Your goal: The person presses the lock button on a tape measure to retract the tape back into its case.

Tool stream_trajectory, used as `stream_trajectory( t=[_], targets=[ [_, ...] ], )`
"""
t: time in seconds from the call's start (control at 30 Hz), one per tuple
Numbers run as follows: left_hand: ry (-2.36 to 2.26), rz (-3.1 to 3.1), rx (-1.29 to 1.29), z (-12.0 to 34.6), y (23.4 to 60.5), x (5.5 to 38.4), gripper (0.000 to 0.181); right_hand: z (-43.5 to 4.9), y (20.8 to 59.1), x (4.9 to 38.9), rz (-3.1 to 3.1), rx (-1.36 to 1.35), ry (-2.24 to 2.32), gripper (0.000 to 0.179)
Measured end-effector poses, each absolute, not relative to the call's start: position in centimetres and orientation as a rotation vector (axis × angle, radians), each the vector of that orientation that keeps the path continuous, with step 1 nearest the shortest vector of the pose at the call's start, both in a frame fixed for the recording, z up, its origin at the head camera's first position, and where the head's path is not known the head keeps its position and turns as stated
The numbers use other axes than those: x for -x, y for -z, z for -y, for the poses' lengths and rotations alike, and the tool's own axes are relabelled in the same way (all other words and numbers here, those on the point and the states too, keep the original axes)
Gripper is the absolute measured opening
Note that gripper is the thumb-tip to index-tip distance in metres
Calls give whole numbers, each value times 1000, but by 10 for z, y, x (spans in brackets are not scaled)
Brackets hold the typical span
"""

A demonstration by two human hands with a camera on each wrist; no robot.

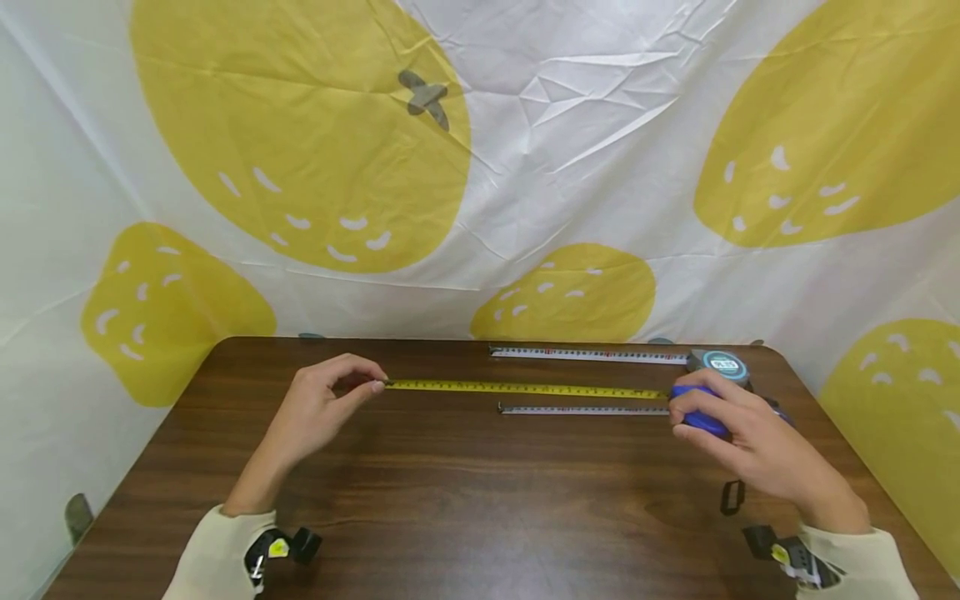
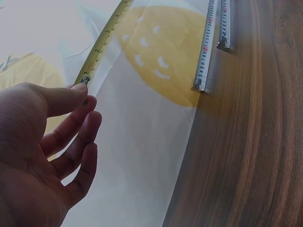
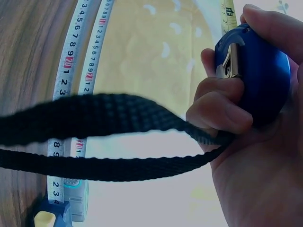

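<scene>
Between thumb and fingertips, my left hand [image 1: 318,410] pinches the metal end hook [image 2: 85,79] of a yellow tape blade [image 1: 525,389]. The blade runs straight across to a blue tape measure [image 1: 703,422], which my right hand [image 1: 757,442] grips around its case. In the right wrist view, a metal clip [image 3: 233,61] shows on the case's side, and a black wrist strap [image 3: 104,116] loops out from it. My right palm and fingers cover part of the case. In the head view, the yellow blade lies between two white tape blades.
A grey tape measure [image 1: 718,363] with a teal label lies at the table's back right, its white blade [image 1: 588,356] drawn out leftward. Nearer, another white blade [image 1: 581,411] comes from a dark blue case [image 3: 59,213], mostly behind my right hand. A fruit-print curtain [image 1: 375,308] hangs behind the brown table [image 1: 480,517].
</scene>
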State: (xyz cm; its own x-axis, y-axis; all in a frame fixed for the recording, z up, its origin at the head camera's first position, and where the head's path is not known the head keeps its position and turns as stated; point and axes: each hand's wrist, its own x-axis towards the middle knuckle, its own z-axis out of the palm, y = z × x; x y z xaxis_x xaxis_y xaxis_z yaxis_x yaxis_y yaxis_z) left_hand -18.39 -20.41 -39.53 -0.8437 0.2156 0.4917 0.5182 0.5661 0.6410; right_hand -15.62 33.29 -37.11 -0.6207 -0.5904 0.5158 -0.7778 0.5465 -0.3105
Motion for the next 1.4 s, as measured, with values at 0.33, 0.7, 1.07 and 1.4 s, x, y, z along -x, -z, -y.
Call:
stream_trajectory(
  t=[0.33,0.7,1.07,1.4],
  targets=[
    [1173,2440,592,204,394,183,9,-332,365,153,2475,-1127,-757,56],
    [1179,2458,593,205,392,183,9,-330,363,153,2518,-1117,-779,57],
    [1175,2448,612,205,394,185,11,-327,362,147,2655,-895,-793,74],
    [1187,2452,613,205,395,186,12,-328,365,149,2647,-858,-860,69]
  ],
)
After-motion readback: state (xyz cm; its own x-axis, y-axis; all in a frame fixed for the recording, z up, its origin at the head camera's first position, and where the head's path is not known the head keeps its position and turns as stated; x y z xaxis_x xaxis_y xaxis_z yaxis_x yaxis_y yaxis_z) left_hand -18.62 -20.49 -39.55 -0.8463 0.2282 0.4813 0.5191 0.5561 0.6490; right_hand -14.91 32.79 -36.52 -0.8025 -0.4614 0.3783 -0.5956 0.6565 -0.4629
